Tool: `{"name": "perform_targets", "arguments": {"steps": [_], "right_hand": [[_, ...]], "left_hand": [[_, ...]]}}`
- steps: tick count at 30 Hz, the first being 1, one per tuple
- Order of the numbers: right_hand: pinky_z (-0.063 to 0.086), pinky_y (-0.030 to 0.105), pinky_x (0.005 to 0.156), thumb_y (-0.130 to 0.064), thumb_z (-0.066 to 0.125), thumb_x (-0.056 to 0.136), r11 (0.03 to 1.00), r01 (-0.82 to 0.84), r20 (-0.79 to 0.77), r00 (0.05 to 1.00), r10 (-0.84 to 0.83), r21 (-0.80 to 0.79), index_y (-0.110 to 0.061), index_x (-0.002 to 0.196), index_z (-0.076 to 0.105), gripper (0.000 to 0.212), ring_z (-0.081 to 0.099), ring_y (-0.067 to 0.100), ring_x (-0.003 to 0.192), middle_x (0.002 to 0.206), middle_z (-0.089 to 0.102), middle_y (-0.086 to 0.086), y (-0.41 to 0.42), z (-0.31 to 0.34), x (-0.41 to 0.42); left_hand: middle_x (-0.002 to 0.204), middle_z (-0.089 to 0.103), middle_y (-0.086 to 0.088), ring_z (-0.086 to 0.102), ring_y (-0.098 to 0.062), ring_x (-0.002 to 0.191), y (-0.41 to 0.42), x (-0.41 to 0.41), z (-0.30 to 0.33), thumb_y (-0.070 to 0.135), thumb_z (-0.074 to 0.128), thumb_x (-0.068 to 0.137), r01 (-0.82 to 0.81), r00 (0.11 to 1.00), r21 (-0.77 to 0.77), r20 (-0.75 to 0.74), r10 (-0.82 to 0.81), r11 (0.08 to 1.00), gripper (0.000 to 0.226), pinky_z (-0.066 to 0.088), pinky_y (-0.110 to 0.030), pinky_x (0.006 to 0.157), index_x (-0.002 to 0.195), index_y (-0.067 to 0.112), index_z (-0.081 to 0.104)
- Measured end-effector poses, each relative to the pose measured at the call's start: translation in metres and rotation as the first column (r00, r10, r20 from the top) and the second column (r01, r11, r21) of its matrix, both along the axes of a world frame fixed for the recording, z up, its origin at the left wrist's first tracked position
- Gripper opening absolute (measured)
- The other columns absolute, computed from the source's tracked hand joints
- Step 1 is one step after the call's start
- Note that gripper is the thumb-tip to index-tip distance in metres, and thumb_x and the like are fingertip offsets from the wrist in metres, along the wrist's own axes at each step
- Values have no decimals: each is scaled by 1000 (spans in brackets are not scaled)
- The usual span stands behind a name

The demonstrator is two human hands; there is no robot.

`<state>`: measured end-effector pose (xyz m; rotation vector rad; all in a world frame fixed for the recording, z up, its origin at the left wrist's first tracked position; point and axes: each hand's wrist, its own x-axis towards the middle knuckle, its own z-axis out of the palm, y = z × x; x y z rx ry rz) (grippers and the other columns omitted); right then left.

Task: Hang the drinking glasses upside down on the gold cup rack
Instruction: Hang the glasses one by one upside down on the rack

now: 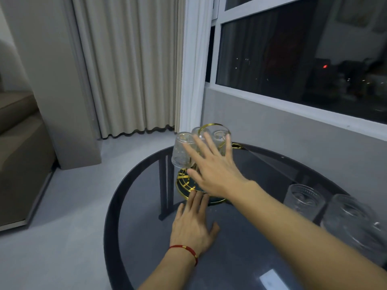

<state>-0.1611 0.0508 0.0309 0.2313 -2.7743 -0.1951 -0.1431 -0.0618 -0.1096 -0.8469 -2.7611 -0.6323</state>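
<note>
I count three glasses inverted on the gold cup rack (188, 183) near the table's (129, 197) far edge; nearest is the left hung glass (182, 151). Two upright glasses (303, 200) wait at the right edge. Right hand (211, 164) is spread over the rack, gripping nothing (contact unclear). Left hand (193, 225) lies flat, fingers at the base. Roughly three done, two left.

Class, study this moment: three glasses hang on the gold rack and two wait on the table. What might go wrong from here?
1. The open right hand reaches across the hung glasses; a bump might knock one off the rack.
2. Only the left hand's fingertips touch the rack's base, so it may tip or slide on the glass table.
3. The waiting glasses stand beside the right forearm; pulling back might sweep them off.
</note>
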Motion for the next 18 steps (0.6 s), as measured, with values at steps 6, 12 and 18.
{"name": "perform_targets", "arguments": {"steps": [6,12,18], "right_hand": [[-21,69,119,-59,27,104,997,63,55,997,-60,-47,-40,166,-7,73,-21,25,162,178,-12,-4,40,-27,110],[6,61,127,-37,52,95,930,176,-84,973,-214,-323,-32,160,39,67,28,23,160,170,36,-3,78,-51,200],[31,57,120,-19,80,79,723,349,-247,777,-579,-596,-10,146,57,71,44,42,142,156,47,21,126,-48,235]], "left_hand": [[172,-4,1,4,-20,157,14,19,16,38,45,102,-68,988,-91,135,80,994,77,13,-51,125,162,23,-1],[167,20,-5,24,-25,150,48,62,32,26,53,93,15,986,-58,168,-5,998,78,28,-47,120,160,22,14],[159,36,1,33,-17,146,79,93,53,29,69,86,154,945,275,240,-222,949,81,32,-30,117,156,21,29]]}}
